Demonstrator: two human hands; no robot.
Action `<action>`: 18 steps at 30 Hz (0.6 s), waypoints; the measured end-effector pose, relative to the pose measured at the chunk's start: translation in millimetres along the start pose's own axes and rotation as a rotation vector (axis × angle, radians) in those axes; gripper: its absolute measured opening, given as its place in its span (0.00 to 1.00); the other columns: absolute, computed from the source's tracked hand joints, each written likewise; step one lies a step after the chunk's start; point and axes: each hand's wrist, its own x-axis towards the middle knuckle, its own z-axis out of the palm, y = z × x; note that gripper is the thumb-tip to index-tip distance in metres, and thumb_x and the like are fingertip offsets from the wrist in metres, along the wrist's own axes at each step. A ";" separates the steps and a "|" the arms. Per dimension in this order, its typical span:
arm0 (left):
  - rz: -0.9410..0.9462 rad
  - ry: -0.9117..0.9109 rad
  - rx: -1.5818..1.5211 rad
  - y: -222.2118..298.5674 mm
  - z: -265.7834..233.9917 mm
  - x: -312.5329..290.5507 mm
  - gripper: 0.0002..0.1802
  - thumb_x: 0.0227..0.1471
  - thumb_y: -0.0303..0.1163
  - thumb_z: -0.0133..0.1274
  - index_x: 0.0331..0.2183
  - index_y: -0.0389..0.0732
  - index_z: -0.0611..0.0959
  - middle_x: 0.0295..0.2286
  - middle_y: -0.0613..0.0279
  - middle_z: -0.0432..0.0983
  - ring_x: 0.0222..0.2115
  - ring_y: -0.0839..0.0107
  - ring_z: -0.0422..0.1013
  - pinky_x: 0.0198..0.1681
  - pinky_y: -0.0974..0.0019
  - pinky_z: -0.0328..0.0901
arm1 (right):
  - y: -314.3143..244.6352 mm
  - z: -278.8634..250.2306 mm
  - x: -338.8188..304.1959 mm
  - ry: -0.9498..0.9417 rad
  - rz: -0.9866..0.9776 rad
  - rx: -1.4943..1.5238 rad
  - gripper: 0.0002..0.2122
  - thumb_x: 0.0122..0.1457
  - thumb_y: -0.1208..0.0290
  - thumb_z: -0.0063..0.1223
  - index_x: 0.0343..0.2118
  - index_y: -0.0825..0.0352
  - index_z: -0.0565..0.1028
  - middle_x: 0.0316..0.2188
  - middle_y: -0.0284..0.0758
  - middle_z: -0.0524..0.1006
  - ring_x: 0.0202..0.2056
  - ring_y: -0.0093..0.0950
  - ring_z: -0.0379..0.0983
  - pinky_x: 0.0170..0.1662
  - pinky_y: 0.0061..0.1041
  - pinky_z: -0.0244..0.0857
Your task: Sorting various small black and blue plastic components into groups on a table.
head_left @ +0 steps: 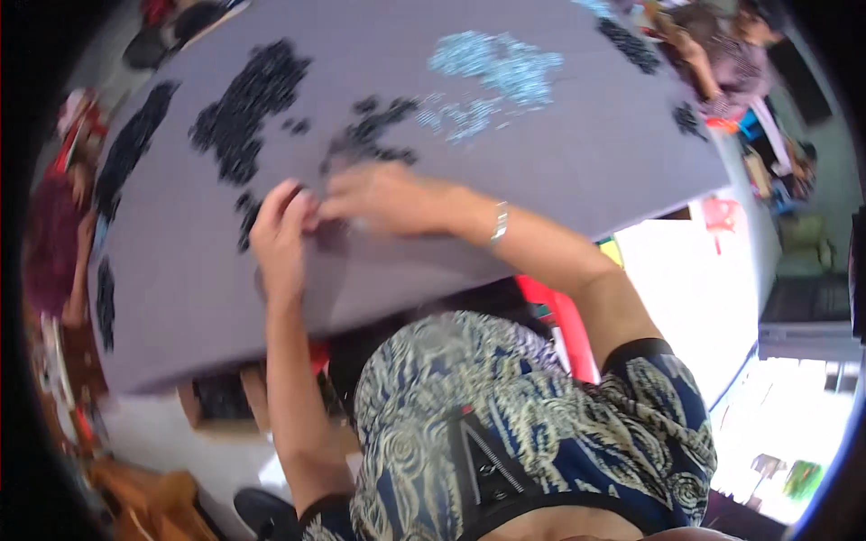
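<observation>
My left hand (281, 225) is above the near part of a grey-covered table (577, 171), its thumb and fingers pinched together. Something small and dark may be between the fingertips, too small to name. Close beside it, my right hand (388, 198) is smeared by motion, so its grip does not show. A loose group of small black pieces (383, 126) lies just beyond the right hand. Further small black pieces (244, 216) sit at the left hand's outer side. Beyond them spreads a larger heap of black pieces (257, 95).
Light-blue small pieces (501, 68) are scattered at the far middle. Another black heap (135, 144) runs along the left edge, where a person in a dark red top (54, 243) sits. A second person (722, 68) is at the far right corner, near more black pieces (629, 45).
</observation>
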 end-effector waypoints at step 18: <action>0.011 -0.011 0.046 -4.4 3.8 -5.4 0.12 0.56 0.30 0.51 0.42 0.38 0.78 0.30 0.72 0.74 0.29 0.85 0.68 0.30 0.80 0.62 | 3.5 6.3 -10.1 0.012 0.167 -0.171 0.10 0.44 0.75 0.55 0.32 0.69 0.74 0.34 0.39 0.70 0.40 0.36 0.70 0.42 0.34 0.66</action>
